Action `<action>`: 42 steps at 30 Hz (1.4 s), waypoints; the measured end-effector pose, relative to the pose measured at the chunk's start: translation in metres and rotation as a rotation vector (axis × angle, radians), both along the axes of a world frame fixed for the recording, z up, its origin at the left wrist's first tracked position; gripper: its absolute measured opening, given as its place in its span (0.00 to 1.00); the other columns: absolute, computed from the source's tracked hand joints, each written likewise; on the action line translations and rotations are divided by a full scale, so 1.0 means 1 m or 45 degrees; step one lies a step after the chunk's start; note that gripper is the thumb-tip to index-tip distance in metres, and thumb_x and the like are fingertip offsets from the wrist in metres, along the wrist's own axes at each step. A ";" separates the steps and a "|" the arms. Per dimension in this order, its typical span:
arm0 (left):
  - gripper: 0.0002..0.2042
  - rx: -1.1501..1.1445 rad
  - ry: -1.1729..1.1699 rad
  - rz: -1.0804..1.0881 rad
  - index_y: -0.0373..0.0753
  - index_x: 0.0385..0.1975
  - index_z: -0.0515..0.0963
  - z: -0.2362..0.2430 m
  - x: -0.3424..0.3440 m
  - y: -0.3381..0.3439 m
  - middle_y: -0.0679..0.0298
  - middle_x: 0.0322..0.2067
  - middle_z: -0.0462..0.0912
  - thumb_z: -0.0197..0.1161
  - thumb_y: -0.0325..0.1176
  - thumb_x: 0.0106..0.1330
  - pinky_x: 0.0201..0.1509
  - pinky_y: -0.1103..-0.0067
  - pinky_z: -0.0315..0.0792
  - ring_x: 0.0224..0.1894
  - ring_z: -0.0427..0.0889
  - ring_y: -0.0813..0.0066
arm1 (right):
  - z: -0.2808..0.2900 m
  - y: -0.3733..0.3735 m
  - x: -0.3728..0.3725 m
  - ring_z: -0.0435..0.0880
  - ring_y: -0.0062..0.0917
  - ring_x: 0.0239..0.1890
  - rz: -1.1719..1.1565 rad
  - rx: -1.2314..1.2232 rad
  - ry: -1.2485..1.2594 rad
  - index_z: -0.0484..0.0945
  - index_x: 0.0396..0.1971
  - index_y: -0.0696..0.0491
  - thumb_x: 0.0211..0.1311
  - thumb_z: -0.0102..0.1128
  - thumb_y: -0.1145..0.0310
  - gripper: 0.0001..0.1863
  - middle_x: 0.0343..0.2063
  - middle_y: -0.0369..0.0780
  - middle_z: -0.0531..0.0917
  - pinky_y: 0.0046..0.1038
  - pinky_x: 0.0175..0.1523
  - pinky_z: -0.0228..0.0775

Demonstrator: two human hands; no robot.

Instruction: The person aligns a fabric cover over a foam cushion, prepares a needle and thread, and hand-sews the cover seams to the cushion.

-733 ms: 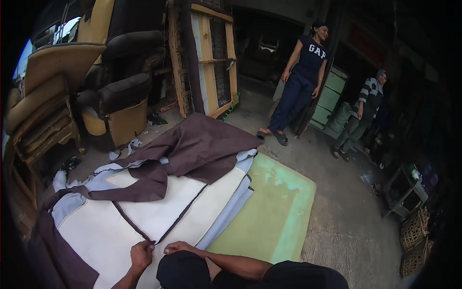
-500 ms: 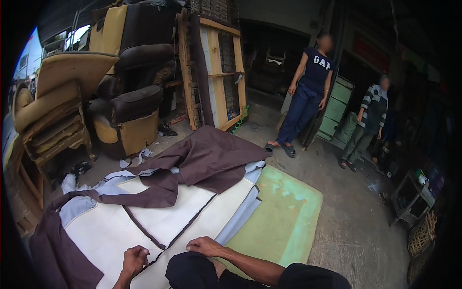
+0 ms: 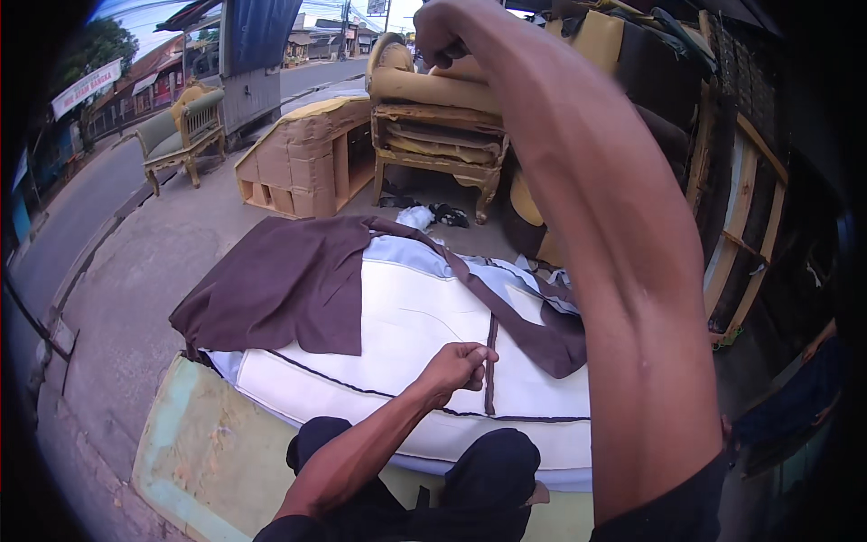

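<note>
My left hand [image 3: 462,366], fingers closed, hovers over or touches the cream padded cover [image 3: 415,316] beside its dark vertical seam strip [image 3: 489,379]; anything pinched is too small to make out. My right hand [image 3: 442,36] is raised high at the top, fingers curled, with my forearm crossing the right half of the view. Whether it holds a thread or nothing, I cannot tell. Dark purple-brown fabric [image 3: 271,285] lies folded over the cover's far part and left end. The cover rests on a pale green mat [image 3: 190,434], and my dark-clad knees are at its near side.
A stripped armchair [image 3: 433,104] and a foam-covered frame [image 3: 302,163] stand behind the cover. An ornate bench [image 3: 181,140] is beside the road [image 3: 54,217] at left. Wooden frames [image 3: 741,226] lean at right. Another person's dark-clad leg [image 3: 786,415] shows at the right edge.
My view has swung left toward the road. My right hand has risen from the seam to high overhead, while my left hand stays low by the seam strip.
</note>
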State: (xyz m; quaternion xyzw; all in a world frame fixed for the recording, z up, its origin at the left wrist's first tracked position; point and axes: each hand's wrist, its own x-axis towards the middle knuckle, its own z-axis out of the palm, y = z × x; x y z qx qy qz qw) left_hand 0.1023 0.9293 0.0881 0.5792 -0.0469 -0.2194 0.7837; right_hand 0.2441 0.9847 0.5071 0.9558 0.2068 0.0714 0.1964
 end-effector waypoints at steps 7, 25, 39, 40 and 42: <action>0.15 -0.004 -0.143 0.183 0.31 0.43 0.79 0.013 -0.002 0.038 0.70 0.19 0.72 0.49 0.36 0.78 0.28 0.80 0.68 0.21 0.69 0.82 | -0.151 -0.091 -0.115 0.86 0.40 0.32 0.839 0.907 -0.355 0.84 0.46 0.54 0.64 0.59 0.60 0.16 0.30 0.48 0.86 0.36 0.44 0.76; 0.14 -0.149 -0.403 0.730 0.33 0.48 0.78 0.058 -0.003 0.098 0.72 0.22 0.75 0.57 0.39 0.75 0.37 0.81 0.74 0.25 0.76 0.83 | -0.397 -0.185 -0.134 0.68 0.11 0.21 -0.115 2.277 0.794 0.85 0.40 0.58 0.65 0.67 0.60 0.15 0.24 0.33 0.80 0.17 0.27 0.61; 0.30 0.406 -0.340 0.326 0.30 0.54 0.74 0.030 -0.027 -0.001 0.56 0.48 0.79 0.51 0.56 0.74 0.57 0.70 0.70 0.55 0.78 0.63 | -0.388 -0.207 -0.162 0.82 0.18 0.24 0.322 2.542 0.332 0.81 0.35 0.62 0.67 0.56 0.71 0.09 0.21 0.36 0.81 0.24 0.30 0.73; 0.32 0.168 -0.205 0.212 0.32 0.57 0.73 0.024 -0.021 0.002 0.56 0.49 0.79 0.52 0.60 0.72 0.57 0.69 0.70 0.54 0.78 0.64 | -0.386 -0.206 -0.165 0.76 0.15 0.21 0.367 2.575 0.385 0.81 0.37 0.61 0.68 0.57 0.69 0.10 0.20 0.36 0.81 0.23 0.27 0.68; 0.28 -0.276 -0.142 0.319 0.36 0.56 0.73 0.014 -0.004 0.014 0.59 0.48 0.78 0.55 0.56 0.72 0.60 0.69 0.67 0.56 0.76 0.69 | -0.385 -0.206 -0.168 0.68 0.12 0.17 0.367 2.382 0.397 0.81 0.39 0.59 0.68 0.59 0.68 0.10 0.16 0.34 0.77 0.22 0.24 0.60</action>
